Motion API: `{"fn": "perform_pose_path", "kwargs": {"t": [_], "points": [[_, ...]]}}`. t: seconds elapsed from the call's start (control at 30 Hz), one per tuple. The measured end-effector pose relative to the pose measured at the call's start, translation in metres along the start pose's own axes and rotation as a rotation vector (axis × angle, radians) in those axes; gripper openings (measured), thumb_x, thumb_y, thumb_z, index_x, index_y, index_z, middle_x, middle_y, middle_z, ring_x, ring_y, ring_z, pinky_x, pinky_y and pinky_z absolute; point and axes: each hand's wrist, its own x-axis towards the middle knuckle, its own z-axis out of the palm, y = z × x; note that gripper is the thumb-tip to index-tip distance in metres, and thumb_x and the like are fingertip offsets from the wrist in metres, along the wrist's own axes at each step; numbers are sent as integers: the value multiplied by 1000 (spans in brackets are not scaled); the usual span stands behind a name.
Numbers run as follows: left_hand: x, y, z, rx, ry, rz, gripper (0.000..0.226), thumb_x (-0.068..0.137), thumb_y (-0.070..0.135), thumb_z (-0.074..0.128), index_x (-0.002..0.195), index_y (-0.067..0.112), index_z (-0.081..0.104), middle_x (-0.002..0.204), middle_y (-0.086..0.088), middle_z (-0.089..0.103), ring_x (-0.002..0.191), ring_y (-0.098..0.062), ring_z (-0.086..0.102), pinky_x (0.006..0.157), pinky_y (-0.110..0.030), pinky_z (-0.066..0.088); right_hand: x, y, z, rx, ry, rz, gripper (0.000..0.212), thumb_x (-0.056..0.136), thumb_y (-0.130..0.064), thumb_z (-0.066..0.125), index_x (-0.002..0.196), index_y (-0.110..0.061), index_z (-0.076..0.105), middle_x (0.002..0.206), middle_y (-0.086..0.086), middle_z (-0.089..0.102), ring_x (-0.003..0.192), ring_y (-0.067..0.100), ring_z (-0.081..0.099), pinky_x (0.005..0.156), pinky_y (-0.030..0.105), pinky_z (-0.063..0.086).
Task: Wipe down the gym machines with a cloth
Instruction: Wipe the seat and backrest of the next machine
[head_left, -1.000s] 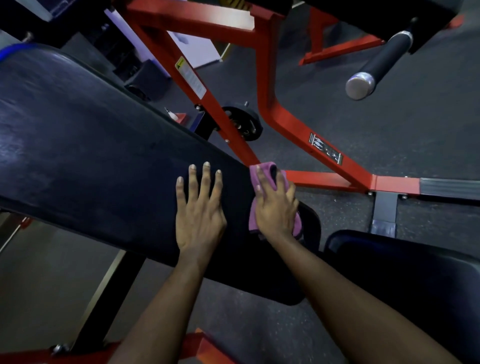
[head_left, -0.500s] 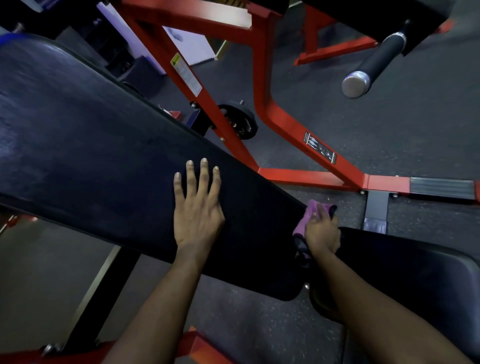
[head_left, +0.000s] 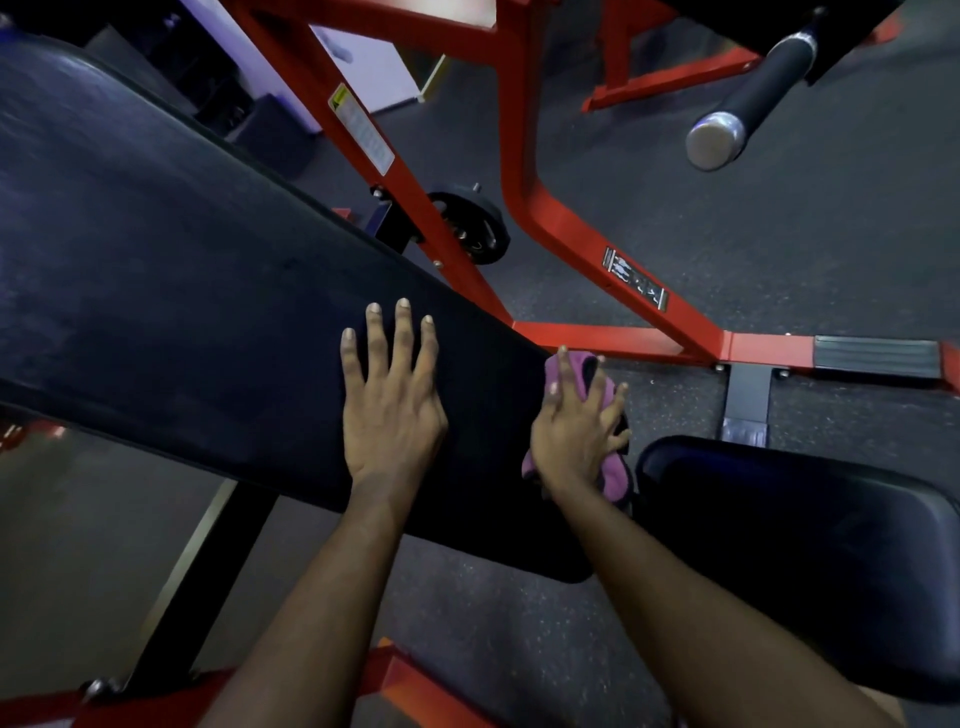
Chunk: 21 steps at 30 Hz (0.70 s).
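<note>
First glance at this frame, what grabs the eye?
The bright red frame crossing the top centre, against the dark floor. Then the big black back pad slanting across the left, the left hand flat on it and the right hand pressing a purple cloth at its lower right edge.

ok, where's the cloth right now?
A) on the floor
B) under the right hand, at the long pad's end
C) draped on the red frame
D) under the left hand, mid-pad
B: the right hand presses the purple cloth against the end of the long black pad, while the left hand lies flat on bare pad.
</note>
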Motion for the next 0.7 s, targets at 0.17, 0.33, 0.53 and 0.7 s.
{"fn": "perform_pose_path", "kwargs": {"t": [0.17, 0.33, 0.53, 0.7], "points": [[-1, -1, 1, -11, 2, 6, 62, 102, 24, 32, 161, 15, 15, 169, -13, 8, 155, -38, 1, 123, -58, 4, -59, 10, -3, 8, 14, 38, 53, 106, -43, 34, 155, -58, 19, 167, 0, 18, 141, 35, 27, 102, 63, 39], [-1, -1, 3, 2, 18, 10, 62, 102, 25, 32, 161, 15, 14, 169, -13, 7, 155, -38, 0, 123, -58, 3, -21, 24, 1, -5, 71, 101, 53, 106, -39, 36, 154, -58, 23, 165, 4, 24, 132, 39, 35, 103, 58, 37], [0, -1, 4, -2, 27, 8, 61, 103, 25, 34, 160, 15, 16, 168, -13, 9, 155, -38, 1, 123, -59, 4, 27, 30, -4, 33, 82, 137, 50, 105, -36, 39, 153, -52, 35, 164, 5, 29, 137, 41, 33, 109, 62, 30], [-2, -3, 6, -2, 32, 12, 62, 103, 27, 35, 160, 15, 15, 169, -13, 8, 155, -38, 0, 123, -59, 4, -45, 53, 11, -47, 126, 102, 51, 106, -39, 40, 155, -49, 33, 161, 10, 33, 135, 42, 35, 104, 59, 36]]}}
